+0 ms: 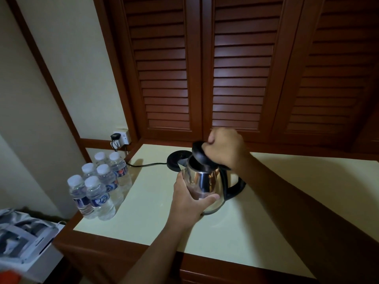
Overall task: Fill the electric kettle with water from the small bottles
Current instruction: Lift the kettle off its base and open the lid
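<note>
While the kettle (207,185) sits on the counter (155,212), off its base (176,159), both hands are busy with it. The left hand (188,198) wraps around the steel body from the near side, thumb across the front, steadying it. The right hand (224,147) grips the black lid (202,155), which stands tilted up and open over the mouth. The handle (235,187) points away to the right.

Six bottles (98,183) stand in a tight cluster at the counter's left edge, all capped and apart from the kettle. No pouring looks to have begun; this seems to be the step of opening up.

Risks from here, as I judge them:
- The lid may drop shut if let go, should its hinge not hold, blocking the first pour.
- Reaching left for one bottle could knock its neighbours, since they stand packed together near the edge.
- Uncapping needs two hands, so the kettle will stand unheld; a careless nudge could slide it on the smooth top.
- Water spilled beside the mouth could run toward the base and its cord (145,165), which leads to the wall socket (121,137).
</note>
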Motion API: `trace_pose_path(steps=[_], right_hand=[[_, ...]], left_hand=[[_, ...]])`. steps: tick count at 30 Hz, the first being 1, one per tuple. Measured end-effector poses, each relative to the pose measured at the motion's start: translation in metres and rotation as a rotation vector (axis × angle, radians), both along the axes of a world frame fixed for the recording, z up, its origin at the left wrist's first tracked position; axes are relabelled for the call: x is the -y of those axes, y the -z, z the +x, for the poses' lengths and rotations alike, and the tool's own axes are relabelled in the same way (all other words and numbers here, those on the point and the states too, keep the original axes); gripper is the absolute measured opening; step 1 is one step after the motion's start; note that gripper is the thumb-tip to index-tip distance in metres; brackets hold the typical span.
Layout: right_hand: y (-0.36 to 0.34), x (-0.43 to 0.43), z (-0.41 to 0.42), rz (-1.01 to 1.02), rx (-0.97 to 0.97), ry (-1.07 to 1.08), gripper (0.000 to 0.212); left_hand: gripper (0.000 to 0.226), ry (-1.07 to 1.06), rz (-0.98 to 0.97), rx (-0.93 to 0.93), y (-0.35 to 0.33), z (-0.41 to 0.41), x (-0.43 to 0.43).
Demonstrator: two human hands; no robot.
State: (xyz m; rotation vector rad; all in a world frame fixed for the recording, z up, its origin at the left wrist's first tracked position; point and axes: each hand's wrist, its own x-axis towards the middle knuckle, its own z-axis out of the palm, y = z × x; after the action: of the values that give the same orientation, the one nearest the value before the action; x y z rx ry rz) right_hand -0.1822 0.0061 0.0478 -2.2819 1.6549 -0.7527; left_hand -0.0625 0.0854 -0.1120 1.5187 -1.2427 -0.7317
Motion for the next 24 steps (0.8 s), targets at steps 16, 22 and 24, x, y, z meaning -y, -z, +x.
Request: trace_pose_path(steps=[16,22,24], right_hand=[[0.124,-0.083,-0.075,-0.147,0.719,0.086,0.025],[0.168,-0.108,-0.043,0.094,0.714,-0.043,0.043],[0.171,-0.112,-0.037,0.104,0.713,-0.106,0.048]], left_hand=[[0.109,0.026,0.059,0.011,-0.008,0.001,-0.013],[0.074,0.028,0.047,0.067,-0.008,0.009,-0.044],[0.051,0.050,0.057,0.118,-0.008,0.012,-0.051]])
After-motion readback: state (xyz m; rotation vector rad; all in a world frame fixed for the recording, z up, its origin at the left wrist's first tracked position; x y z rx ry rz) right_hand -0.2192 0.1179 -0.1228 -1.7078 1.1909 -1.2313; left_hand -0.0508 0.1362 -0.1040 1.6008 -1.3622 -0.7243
